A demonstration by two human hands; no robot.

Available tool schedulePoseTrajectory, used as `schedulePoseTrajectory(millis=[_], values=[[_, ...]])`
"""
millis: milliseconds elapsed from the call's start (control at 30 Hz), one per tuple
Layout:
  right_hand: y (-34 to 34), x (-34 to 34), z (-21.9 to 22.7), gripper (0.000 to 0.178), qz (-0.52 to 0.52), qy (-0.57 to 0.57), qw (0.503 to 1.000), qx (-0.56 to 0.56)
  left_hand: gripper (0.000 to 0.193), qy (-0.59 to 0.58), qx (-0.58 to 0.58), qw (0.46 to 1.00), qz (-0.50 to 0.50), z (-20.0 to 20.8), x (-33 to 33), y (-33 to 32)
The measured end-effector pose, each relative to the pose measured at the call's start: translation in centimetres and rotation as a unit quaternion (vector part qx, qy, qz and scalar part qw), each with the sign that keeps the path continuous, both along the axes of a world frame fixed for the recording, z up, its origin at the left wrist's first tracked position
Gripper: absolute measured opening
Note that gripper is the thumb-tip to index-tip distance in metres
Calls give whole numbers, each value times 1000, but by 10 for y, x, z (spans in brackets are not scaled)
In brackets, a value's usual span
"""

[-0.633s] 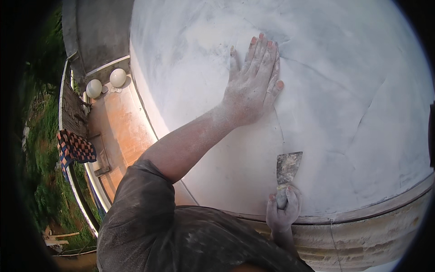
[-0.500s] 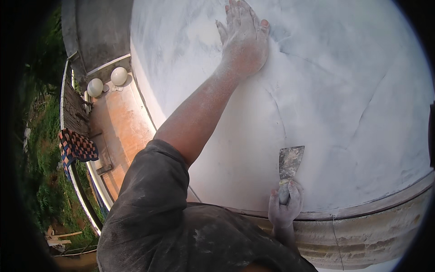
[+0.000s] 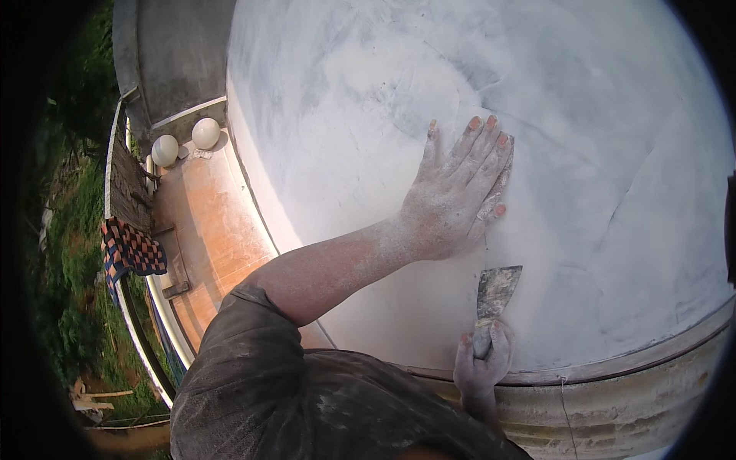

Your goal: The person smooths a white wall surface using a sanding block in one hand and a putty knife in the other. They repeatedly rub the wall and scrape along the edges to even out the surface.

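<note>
Left hand: my left hand point(image 3: 460, 195) lies flat and spread on the white wall point(image 3: 345, 115), palm down, fingers point(image 3: 481, 157) apart and dusted with powder. It grips nothing; it only presses on the wall.
Right hand: my right hand point(image 3: 481, 362) is closed round the handle of the putty knife point(image 3: 494, 295), low on the wall, just above the ledge point(image 3: 613, 368).
Putty knife: the blade points up the wall and sits below my left hand, apart from it. I cannot tell whether its edge touches the wall.
Wall: smooth and pale, with faint swirl marks and a few thin lines around my left hand. A slightly darker patch shows above my left hand.
How I would do it well: I judge this as feeling the wall for ridges. I would keep the palm light and flat so the fingertips find bumps, then bring the blade to that spot at a shallow angle so a corner does not dig in.
Risk: leaning too hard on the left hand could smear or dent any soft filler.
Left of the wall: an orange floor point(image 3: 215, 222) far below, two pale round balls point(image 3: 185, 142) near the wall's foot, and a checked cloth point(image 3: 130, 249) over a railing.
</note>
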State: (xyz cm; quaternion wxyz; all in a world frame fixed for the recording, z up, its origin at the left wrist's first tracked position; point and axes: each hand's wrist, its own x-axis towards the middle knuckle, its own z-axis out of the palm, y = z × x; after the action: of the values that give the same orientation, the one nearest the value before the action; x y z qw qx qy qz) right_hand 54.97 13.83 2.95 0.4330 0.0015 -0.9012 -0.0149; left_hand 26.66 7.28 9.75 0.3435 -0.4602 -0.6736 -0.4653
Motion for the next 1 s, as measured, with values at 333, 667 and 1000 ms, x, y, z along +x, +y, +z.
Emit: schedulePoseTrajectory(millis=[333, 667, 1000], values=[[2, 2, -3, 47, 1, 6, 1000, -31, 70, 78, -83, 994, -2, -11, -9, -4], [4, 5, -3, 45, 13, 3, 999, -38, 67, 42, -67, 997, 9, -7, -9, -2], [1, 2, -2, 48, 16, 8, 998, -63, 73, -49, -69, 996, -14, -9, 5, -4]])
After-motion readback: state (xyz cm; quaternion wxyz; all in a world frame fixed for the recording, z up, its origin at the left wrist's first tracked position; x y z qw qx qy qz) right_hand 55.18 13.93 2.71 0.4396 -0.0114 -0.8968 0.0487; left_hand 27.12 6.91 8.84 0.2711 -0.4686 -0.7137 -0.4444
